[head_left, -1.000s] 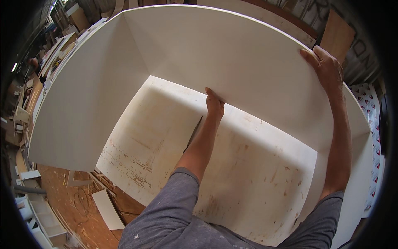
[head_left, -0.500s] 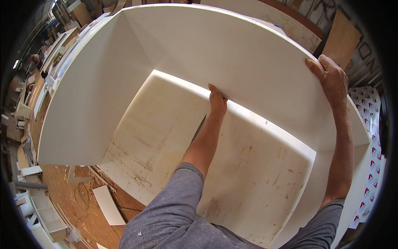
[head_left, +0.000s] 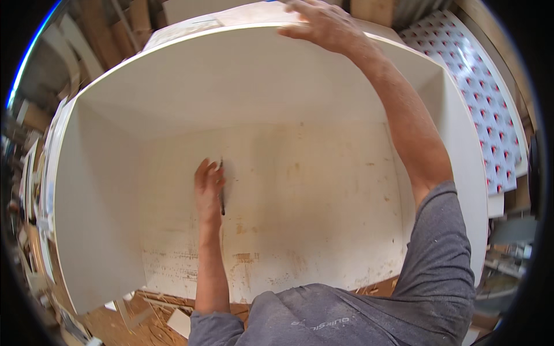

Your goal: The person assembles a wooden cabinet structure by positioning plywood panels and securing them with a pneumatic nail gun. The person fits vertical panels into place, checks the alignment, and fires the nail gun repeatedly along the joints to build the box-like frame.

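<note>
A large white open box of panels (head_left: 190, 75) fills the middle of the view, its inner panel (head_left: 323, 202) stained with brown marks. Inside it, my left hand (head_left: 209, 184) has curled fingers over a thin dark stick-like tool (head_left: 223, 202); its exact kind is too small to make out. My right hand (head_left: 323, 26) is at the far top edge of the box, fingers spread and slightly blurred, with nothing visible in them. Whether it touches the edge I cannot tell.
A sheet with a repeated red pattern (head_left: 461, 75) leans at the right. Boards (head_left: 69, 46) stand at the far left. Wood scraps and a white offcut (head_left: 179, 323) lie on the brown floor at the near left.
My left hand has left the lower edge of the far panel and come to the thin dark tool. My right hand has let go of the top edge at the right and moved left.
</note>
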Available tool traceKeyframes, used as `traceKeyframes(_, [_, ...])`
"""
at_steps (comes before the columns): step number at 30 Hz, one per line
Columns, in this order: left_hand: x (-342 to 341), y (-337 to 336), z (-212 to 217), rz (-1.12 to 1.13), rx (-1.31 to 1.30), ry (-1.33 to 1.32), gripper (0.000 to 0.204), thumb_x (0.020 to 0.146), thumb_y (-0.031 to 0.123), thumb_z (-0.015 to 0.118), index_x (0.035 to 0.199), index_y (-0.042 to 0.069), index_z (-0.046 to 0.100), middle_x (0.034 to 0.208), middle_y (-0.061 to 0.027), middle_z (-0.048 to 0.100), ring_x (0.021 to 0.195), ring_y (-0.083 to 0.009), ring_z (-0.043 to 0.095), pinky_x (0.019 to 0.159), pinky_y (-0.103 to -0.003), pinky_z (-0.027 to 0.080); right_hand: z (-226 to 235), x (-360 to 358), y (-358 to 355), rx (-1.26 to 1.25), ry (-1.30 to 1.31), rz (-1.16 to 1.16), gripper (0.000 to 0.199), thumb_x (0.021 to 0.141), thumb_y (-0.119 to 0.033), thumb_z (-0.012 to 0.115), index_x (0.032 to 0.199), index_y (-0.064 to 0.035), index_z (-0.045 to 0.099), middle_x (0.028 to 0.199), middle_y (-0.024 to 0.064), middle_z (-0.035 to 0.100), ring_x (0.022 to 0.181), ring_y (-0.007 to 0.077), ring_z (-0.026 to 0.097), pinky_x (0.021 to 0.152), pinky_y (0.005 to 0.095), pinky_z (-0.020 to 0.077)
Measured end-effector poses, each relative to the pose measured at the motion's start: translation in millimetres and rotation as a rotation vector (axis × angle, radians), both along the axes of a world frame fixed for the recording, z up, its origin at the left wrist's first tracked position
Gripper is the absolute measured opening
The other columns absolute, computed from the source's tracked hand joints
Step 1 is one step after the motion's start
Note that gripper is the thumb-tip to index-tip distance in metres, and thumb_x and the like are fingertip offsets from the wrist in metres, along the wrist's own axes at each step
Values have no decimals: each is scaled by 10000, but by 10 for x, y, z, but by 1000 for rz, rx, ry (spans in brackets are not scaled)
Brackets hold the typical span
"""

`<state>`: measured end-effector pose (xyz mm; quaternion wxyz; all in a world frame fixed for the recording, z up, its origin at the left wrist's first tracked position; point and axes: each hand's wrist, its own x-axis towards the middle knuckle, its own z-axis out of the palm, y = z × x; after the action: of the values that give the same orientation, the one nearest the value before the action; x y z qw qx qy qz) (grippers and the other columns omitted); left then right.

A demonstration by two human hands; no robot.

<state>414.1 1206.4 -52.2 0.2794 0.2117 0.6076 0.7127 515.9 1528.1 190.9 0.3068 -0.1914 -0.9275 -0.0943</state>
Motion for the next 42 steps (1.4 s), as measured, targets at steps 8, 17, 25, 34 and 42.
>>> traceKeyframes(8, [-88,-1865,525,362,-203,208,423,1035,270,418,1391,42,402,1320,-154,507,1191,-248,537,1004,-365,434,929,2192,-1035,-381,311,7,434,949,-347,589,1253,-39,552,1073,145,632,1014,231,612,903,355,495])
traceKeyframes(17, [-484,-2636,564,379,-176,351,401,1024,241,447,1376,50,424,1309,-137,519,1155,-236,549,987,-351,434,-195,4121,-2822,-362,918,-542,261,973,-218,579,1127,-16,634,906,79,668,809,112,627,783,259,516])
traceKeyframes(25, [-836,-3325,629,365,-196,578,398,1020,237,469,1357,27,449,1327,-140,508,1175,-231,549,992,-367,453,-1378,5310,-3566,-423,1024,-1032,471,912,-330,652,1210,15,534,955,106,634,854,152,616,788,291,501])
traceKeyframes(34, [-832,-4291,745,676,-176,802,305,998,99,509,1269,-41,513,1223,-125,564,1103,-217,551,965,-319,447,-2235,5750,-3089,-891,880,-866,721,864,-457,656,1436,-131,362,1301,95,546,1201,230,504,961,426,393])
traceKeyframes(42, [-314,-4870,1294,1003,-386,1046,351,955,147,586,1288,49,532,1096,-92,536,976,-196,525,866,-340,441,-2846,6096,-2500,-1120,860,-908,771,890,-482,626,1472,-94,303,1473,129,374,1338,298,396,1051,546,340])
